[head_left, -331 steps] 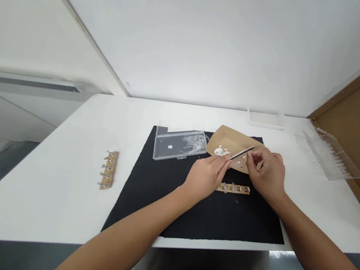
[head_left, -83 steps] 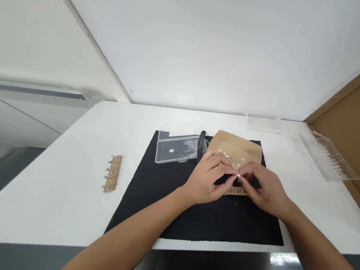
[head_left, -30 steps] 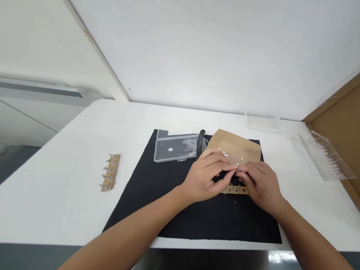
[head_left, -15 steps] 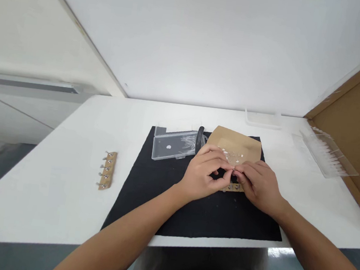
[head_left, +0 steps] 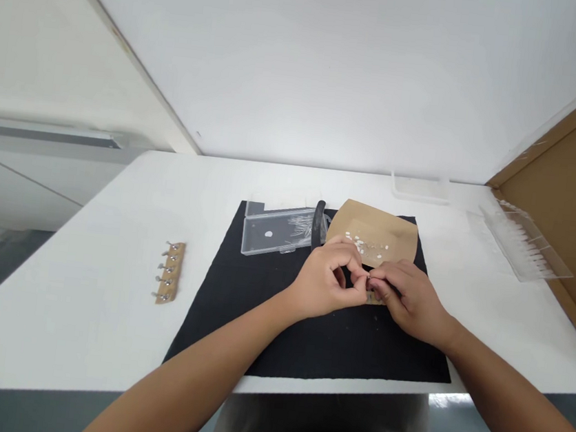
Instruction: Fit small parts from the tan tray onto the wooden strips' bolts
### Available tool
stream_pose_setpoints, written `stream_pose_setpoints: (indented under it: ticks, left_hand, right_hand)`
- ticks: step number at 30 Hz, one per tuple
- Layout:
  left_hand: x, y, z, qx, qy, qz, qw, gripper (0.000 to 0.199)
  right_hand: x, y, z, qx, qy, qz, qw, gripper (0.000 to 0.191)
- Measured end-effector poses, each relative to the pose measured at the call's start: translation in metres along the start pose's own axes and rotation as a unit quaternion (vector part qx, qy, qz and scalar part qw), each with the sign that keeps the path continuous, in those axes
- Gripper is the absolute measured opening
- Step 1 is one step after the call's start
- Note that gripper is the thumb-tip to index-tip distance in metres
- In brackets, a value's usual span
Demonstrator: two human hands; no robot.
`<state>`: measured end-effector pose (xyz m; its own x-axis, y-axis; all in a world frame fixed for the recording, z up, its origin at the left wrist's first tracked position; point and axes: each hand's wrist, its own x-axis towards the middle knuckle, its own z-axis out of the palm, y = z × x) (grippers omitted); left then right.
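My left hand and right hand meet, fingertip to fingertip, above the black mat. Fingers of both: narrow pinch, holding a small piece between them. Piece mostly covered by my fingertips; exact form cannot be told.

Just beneath my hands, on the mat: tan strip, largely hidden. Beyond them: kraft-paper tray with white pieces scattered on it. Left of tray: black curved handle, across the right end of a clear plastic case. Case contents: slender clear pieces heaped at right, 1 white oval piece well apart from them.

On the white worktop, left of the mat: second tan strip bearing 5 metal fittings. Far edge: shallow clear tray. Right side: clear plastic panel, tilted.
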<state>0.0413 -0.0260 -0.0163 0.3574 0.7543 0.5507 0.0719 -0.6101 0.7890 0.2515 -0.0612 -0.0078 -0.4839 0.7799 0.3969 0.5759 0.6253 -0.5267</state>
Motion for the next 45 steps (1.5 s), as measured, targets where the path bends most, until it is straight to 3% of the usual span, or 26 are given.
stream_pose_setpoints:
  ticks: [4, 9, 14, 21, 24, 27, 30, 32, 36, 45]
  left_hand:
    - [0.000, 0.002, -0.002, -0.061, -0.031, -0.069, 0.995, 0.013]
    - [-0.001, -0.003, -0.004, -0.134, -0.048, -0.103, 0.984, 0.023]
    - [-0.004, -0.008, -0.002, -0.243, -0.078, -0.167, 0.952, 0.036]
    - [-0.003, -0.009, 0.000, -0.275, -0.079, -0.185, 0.940, 0.035]
    - [-0.002, -0.009, -0.002, -0.266, -0.088, -0.177, 0.944, 0.033]
    - [0.000, -0.008, -0.006, -0.211, -0.087, -0.133, 0.964, 0.028]
    - [0.004, -0.006, -0.011, -0.155, -0.106, -0.078, 0.979, 0.017]
    - [0.005, -0.004, -0.013, -0.147, -0.129, -0.051, 0.979, 0.010]
    - [0.006, -0.002, -0.015, -0.153, -0.149, -0.027, 0.977, 0.005]
    - [0.005, -0.001, -0.019, -0.105, -0.163, -0.104, 0.976, 0.008]
  right_hand:
    - [0.002, -0.006, -0.003, 0.053, -0.005, 0.017, 0.998, 0.026]
    - [0.004, -0.013, -0.008, 0.145, -0.028, 0.062, 0.987, 0.032]
    - [0.002, -0.013, -0.008, 0.197, -0.037, 0.097, 0.975, 0.033]
    - [0.000, -0.009, -0.007, 0.217, -0.032, 0.109, 0.969, 0.029]
    - [0.000, -0.004, -0.007, 0.163, -0.020, 0.069, 0.984, 0.026]
    - [-0.001, 0.005, -0.007, 0.018, 0.033, -0.031, 0.999, 0.019]
    - [-0.002, 0.014, -0.009, -0.119, 0.083, -0.127, 0.981, 0.010]
    - [-0.003, 0.016, -0.011, -0.168, 0.097, -0.168, 0.966, 0.013]
    - [-0.003, 0.013, -0.013, -0.188, 0.118, -0.209, 0.952, 0.017]
    - [0.001, 0.015, -0.005, -0.134, 0.110, -0.195, 0.965, 0.013]
